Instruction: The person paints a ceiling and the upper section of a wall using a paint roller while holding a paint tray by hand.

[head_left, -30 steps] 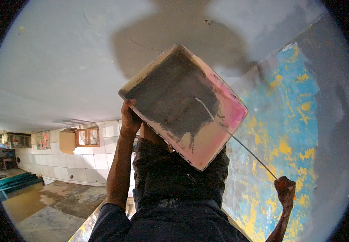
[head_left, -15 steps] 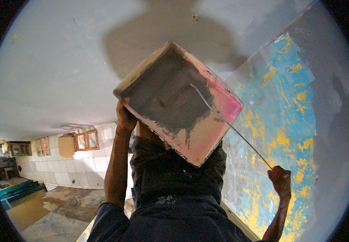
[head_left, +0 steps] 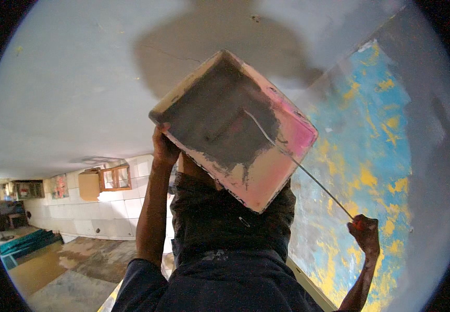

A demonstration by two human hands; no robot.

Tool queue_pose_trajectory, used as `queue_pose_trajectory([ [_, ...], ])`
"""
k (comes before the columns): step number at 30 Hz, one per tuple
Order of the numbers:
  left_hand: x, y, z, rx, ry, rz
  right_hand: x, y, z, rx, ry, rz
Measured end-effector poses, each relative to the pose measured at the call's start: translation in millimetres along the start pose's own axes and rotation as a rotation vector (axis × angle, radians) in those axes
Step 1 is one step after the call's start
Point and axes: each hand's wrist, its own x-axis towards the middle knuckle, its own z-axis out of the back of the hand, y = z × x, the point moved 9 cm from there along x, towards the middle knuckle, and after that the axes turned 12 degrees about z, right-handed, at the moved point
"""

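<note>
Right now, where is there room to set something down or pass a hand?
Bare floor shows lower left, between the teal pile and left sleeve. A hand could probably pass below the rod, between the right hand and dark trousers. The tray is crowded: left hand at its edge, rod across it.

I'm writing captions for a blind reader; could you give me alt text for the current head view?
A person's left hand grips the edge of a pinkish rectangular tray, its inside largely dark grey, while the right hand holds a thin bent rod reaching over it. A patchy blue-and-yellow wall stands at right; a white-tiled wall shows at left.
</note>
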Motion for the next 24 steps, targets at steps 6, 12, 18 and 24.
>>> queue_pose_trajectory([
  [6,-2.8,3.8,-5.1,0.026,-0.001,-0.004,-21.2,-30.6,23.9,0.092,0.048,-0.243],
  [12,-0.4,3.3,-3.4,-0.039,-0.01,-0.011,34.2,53.7,24.0,0.011,-0.15,-0.051],
  [18,-0.5,4.1,-3.4,-0.027,-0.009,-0.014,50.5,56.6,22.0,0.103,-0.196,0.034],
  [24,-4.4,5.0,-6.0,-0.033,-0.1,0.027,65.9,66.2,11.6,0.044,-0.105,0.005],
])
